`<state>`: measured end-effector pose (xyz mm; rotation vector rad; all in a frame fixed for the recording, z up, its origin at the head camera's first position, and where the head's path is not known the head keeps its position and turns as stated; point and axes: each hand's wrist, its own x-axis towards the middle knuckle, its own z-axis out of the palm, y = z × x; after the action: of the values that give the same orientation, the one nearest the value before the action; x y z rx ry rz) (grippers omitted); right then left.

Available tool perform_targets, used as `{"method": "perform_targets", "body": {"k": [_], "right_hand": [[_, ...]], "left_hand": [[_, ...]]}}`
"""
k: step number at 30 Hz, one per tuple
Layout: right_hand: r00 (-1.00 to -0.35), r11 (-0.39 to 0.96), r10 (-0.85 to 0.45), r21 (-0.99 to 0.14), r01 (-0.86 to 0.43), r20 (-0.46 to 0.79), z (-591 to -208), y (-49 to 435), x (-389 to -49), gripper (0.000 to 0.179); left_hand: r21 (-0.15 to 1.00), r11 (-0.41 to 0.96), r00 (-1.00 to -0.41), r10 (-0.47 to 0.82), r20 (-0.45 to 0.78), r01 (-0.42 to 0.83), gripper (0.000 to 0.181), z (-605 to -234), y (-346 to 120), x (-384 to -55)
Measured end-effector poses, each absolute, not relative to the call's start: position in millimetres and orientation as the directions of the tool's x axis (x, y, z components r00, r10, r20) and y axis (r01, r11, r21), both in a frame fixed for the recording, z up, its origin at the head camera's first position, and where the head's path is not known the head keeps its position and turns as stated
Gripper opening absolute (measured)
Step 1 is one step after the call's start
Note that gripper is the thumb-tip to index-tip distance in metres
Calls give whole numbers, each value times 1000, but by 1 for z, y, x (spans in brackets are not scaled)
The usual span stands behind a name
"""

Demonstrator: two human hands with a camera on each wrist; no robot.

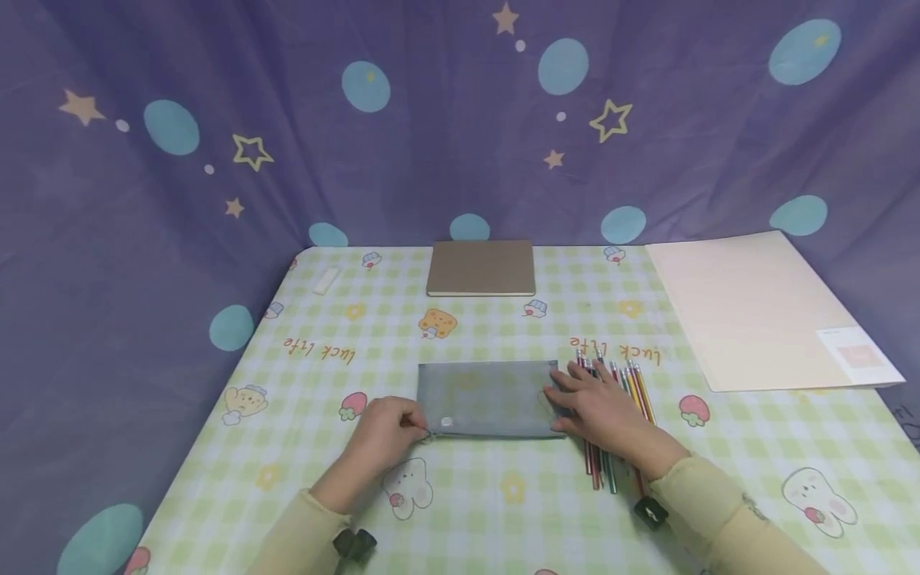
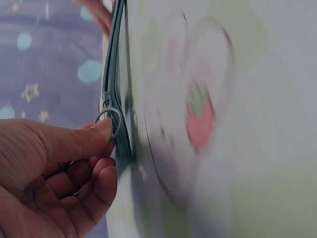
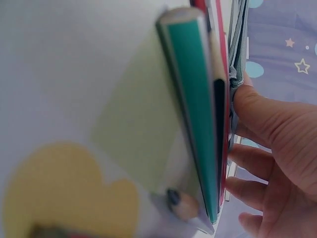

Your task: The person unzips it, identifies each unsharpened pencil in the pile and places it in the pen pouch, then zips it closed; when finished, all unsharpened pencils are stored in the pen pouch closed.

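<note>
A translucent grey zip pouch (image 1: 496,395) lies flat on the table, its zipped edge toward me. At its near left corner, my left hand (image 1: 388,431) pinches the ring pull (image 2: 119,126) of the zipper between thumb and finger. The zipper (image 2: 113,64) runs away from the ring in the left wrist view. My right hand (image 1: 604,409) rests with spread fingers on the pouch's right end, its thumb touching the corner. Beneath and beside that hand lie several pencils (image 1: 642,391). A green pencil (image 3: 190,94) shows close up in the right wrist view.
A brown notebook (image 1: 481,267) lies at the back middle of the table. Toward the back left is a small white block (image 1: 327,279). A large cream sheet or folder (image 1: 762,311) with a white label sits at the right. A purple curtain (image 1: 446,160) hangs behind.
</note>
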<state>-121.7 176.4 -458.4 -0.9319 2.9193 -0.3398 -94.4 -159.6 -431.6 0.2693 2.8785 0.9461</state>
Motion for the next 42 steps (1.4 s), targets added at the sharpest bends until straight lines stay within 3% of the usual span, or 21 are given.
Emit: {"method": "perform_targets", "body": {"k": [14, 23, 30, 33, 36, 42], "right_hand": [[-827, 798, -562, -245, -551, 29, -461, 175, -119, 58], [-821, 795, -570, -230, -561, 34, -460, 173, -120, 58], [-813, 788, -580, -219, -575, 49, -458, 173, -119, 58], [-803, 776, -593, -217, -592, 68, -458, 174, -119, 58], [-793, 765, -604, -224, -604, 78, -458, 173, -120, 58], [-791, 761, -608, -237, -604, 64, -458, 173, -121, 58]], "left_hand": [[574, 818, -993, 93, -69, 36, 22, -438, -199, -94], [572, 815, -980, 172, -97, 87, 23, -434, -201, -94], [502, 858, -969, 202, -143, 104, 18, -422, -192, -102], [476, 862, -961, 255, -109, 175, 20, -417, -186, -110], [428, 852, -925, 369, -85, 301, 28, -418, -181, -119], [393, 801, -822, 545, -164, 452, 78, -420, -174, -136]]}}
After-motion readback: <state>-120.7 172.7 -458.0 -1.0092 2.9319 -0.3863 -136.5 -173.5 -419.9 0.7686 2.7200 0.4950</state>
